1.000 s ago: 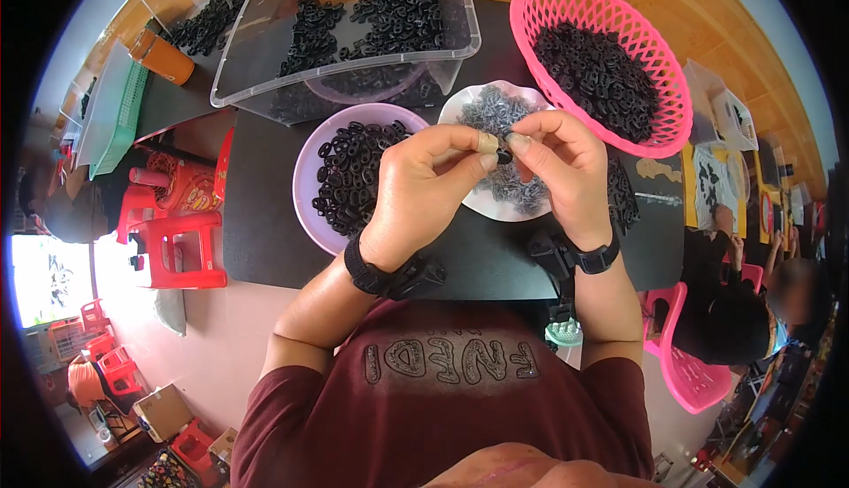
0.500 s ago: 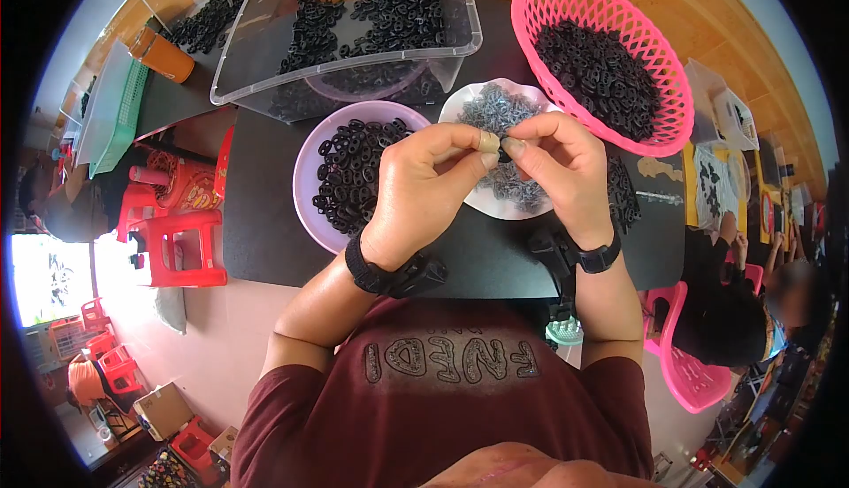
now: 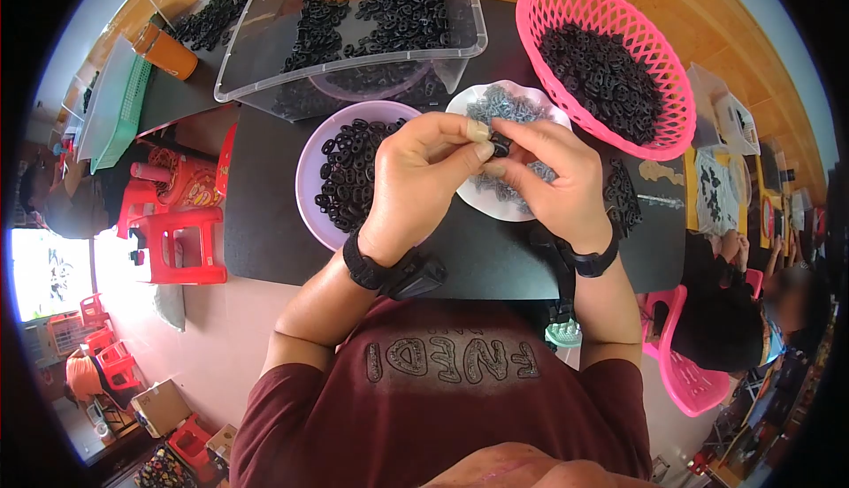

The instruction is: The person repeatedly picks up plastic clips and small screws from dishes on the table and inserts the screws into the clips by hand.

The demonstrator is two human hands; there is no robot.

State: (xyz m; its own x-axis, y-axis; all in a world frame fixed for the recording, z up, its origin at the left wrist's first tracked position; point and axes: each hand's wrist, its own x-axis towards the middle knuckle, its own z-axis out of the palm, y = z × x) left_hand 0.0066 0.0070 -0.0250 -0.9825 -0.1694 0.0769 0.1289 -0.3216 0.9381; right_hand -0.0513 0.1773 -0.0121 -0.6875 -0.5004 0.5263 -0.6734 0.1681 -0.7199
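Observation:
Above the near side of a white wavy-rimmed plate (image 3: pixel 501 209), my left hand (image 3: pixel 423 170) and my right hand (image 3: pixel 557 170) meet fingertip to fingertip. Between them is a small black oval plastic part (image 3: pixel 500 145), pinched by both hands; its far details are hidden by the fingers. Small clear grey plastic pieces (image 3: pixel 506 108) fill the plate. Left of my left hand, a lilac bowl (image 3: pixel 307 189) holds many black oval parts (image 3: pixel 347 174) with holes in them.
A clear plastic bin (image 3: pixel 349 64) with black parts stands behind the bowl. At the back right is a pink basket (image 3: pixel 531 11) full of black parts. More black parts (image 3: pixel 622 198) lie right of my right hand. An orange bottle (image 3: pixel 165 52) stands far left. Another person (image 3: pixel 725 311) sits at right.
My right hand has turned and its fingers are more stretched over the black part, which now shows more. Both hands stay together over the plate; the view has shifted slightly.

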